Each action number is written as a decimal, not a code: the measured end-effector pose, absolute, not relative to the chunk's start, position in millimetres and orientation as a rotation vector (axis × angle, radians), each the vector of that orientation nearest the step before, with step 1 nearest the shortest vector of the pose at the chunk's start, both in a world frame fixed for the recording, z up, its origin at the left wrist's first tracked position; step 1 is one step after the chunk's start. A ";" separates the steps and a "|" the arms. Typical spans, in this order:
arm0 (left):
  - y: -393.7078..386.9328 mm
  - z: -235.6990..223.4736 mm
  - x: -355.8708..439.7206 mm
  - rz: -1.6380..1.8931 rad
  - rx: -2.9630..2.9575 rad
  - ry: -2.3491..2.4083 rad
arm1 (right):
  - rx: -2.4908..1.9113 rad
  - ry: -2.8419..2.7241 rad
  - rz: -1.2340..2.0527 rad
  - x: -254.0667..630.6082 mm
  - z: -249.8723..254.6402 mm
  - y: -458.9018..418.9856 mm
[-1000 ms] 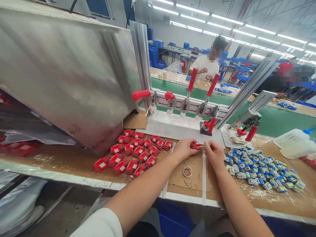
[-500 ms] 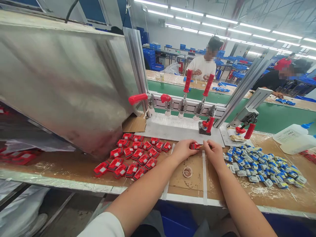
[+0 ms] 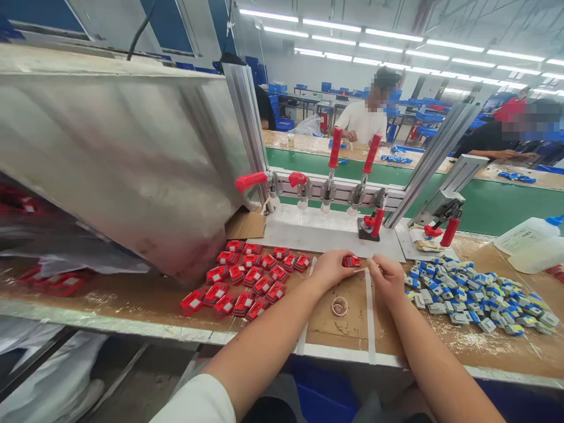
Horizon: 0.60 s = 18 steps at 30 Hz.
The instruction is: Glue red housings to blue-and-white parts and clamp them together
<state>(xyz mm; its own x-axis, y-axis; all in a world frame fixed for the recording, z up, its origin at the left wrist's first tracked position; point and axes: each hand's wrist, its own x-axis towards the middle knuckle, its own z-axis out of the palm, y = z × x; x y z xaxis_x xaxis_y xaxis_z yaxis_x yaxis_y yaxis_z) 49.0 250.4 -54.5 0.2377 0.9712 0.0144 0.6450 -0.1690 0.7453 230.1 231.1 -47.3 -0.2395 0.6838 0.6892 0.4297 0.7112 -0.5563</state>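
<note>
Between the fingertips of my left hand [image 3: 331, 270] is a small red plastic housing [image 3: 351, 261] with a dark edge. My right hand [image 3: 388, 279] pinches a thin stick [image 3: 361, 270] that points left, its tip close to the housing; whether they touch I cannot tell. Below both hands, a small round cup [image 3: 339, 306] with brown residue stands on a cardboard sheet [image 3: 326, 329]. Left of my left forearm lie many similar red housings [image 3: 252, 276]. A heap of blue and grey small parts [image 3: 476, 296] lies to the right of my right hand.
A rail with red-handled toggle clamps [image 3: 335, 147] crosses behind my hands. Another clamp [image 3: 449, 232] stands right of it. Plastic bottles [image 3: 535, 247] are at the far right. A large metal box [image 3: 132, 164] fills the left. Beyond the green belt [image 3: 497, 205], people work.
The stick has swung lower, from against the housing to just below it. The housing shows more of its red face. The whole view has shifted slightly.
</note>
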 end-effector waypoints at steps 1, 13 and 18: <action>250.6 -54.8 49.1 0.680 1.896 1.472 | -0.754 -1.950 0.378 226.9 -45.3 226.2; 253.0 -60.2 49.8 0.701 1.874 1.464 | -0.488 -2.424 0.758 208.7 -52.2 217.4; 253.0 -56.1 48.0 0.660 1.876 1.456 | -0.899 -1.868 0.583 226.5 -52.6 228.7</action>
<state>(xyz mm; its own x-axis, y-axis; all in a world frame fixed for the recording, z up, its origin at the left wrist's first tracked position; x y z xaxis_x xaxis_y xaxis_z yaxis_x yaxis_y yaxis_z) 48.0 253.0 -56.1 0.2510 0.9680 -0.0073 0.6325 -0.1583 0.7582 226.5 228.7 -52.6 -0.2801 0.7876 0.5488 0.3355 0.6159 -0.7128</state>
